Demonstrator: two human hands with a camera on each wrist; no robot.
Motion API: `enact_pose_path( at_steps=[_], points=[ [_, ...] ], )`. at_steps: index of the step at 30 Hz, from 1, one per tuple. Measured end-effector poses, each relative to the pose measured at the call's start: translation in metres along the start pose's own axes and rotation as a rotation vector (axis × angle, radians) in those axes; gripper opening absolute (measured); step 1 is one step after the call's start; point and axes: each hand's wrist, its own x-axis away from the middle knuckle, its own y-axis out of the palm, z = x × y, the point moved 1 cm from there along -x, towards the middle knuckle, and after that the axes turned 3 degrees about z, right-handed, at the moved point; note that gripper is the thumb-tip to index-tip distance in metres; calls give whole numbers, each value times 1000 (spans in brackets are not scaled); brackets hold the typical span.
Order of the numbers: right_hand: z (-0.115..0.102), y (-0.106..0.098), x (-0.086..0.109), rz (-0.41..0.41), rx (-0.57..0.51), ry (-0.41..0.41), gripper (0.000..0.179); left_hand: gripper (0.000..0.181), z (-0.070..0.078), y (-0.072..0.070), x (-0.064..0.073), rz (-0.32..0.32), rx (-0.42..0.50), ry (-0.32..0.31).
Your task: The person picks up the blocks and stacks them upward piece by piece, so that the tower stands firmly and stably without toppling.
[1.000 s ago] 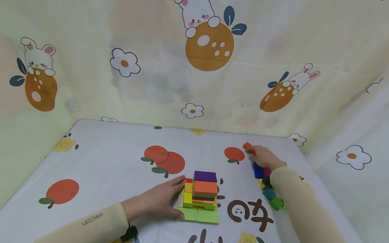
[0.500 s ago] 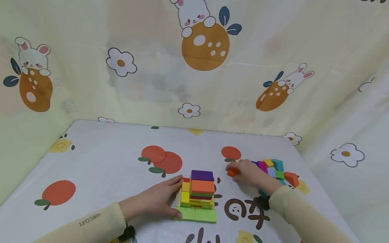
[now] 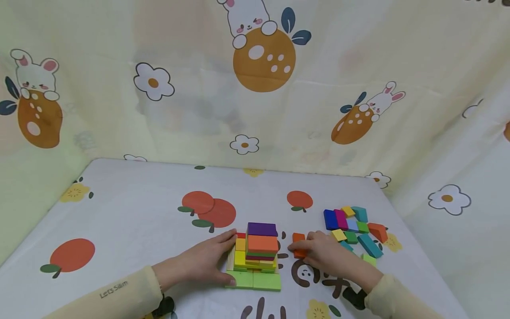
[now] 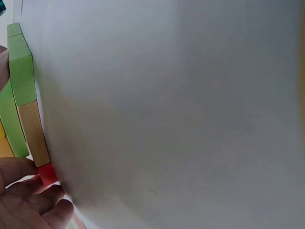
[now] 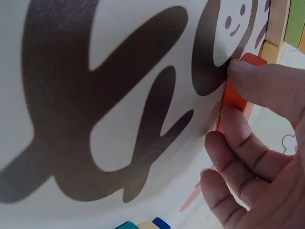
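Note:
On the patterned table stands a stack of coloured toy blocks (image 3: 262, 243), topped by a purple block (image 3: 261, 229) over an orange one. My left hand (image 3: 195, 258) rests along its left side, thumb at the light green front block (image 3: 241, 279). In the left wrist view its fingers touch a red block (image 4: 47, 174) at the other end. To the right of the stack, my right hand (image 3: 332, 253) pinches a loose orange block (image 3: 299, 238) low at the tabletop. The right wrist view has thumb and fingertips against that orange block (image 5: 233, 98); part of it is covered.
Several loose blocks (image 3: 352, 225) in blue, magenta, yellow, teal, green and orange lie to the right, beyond my right hand. A printed curtain (image 3: 191, 124) hangs behind the table's back edge, and another stretch runs along the right side.
My right hand has brought the orange block from beyond the loose pile toward me and left, to beside the stack. The left hand keeps its place at the stack; the head view has shifted slightly.

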Motion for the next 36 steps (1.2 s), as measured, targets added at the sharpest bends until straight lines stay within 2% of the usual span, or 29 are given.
enact_pose_path(
  at_steps=[4,8,14,19,29,36],
  points=[
    [-1,-1,0,-1,-44,31,49,103,-1,0,0,1,-1,3],
    [0,-4,-1,24,-102,67,47,103,-1,-1,0,4,-4,7],
    [-3,-6,-7,106,29,184,30,103,-1,-1,0,7,-5,9],
    [0,-4,-6,130,65,261,35,103,-2,-1,0,5,-3,6],
    [11,-2,2,103,-82,312,34,102,-1,0,2,8,-3,4],
    [20,-1,5,124,-199,318,32,102,-1,0,1,6,0,4]
  ],
)
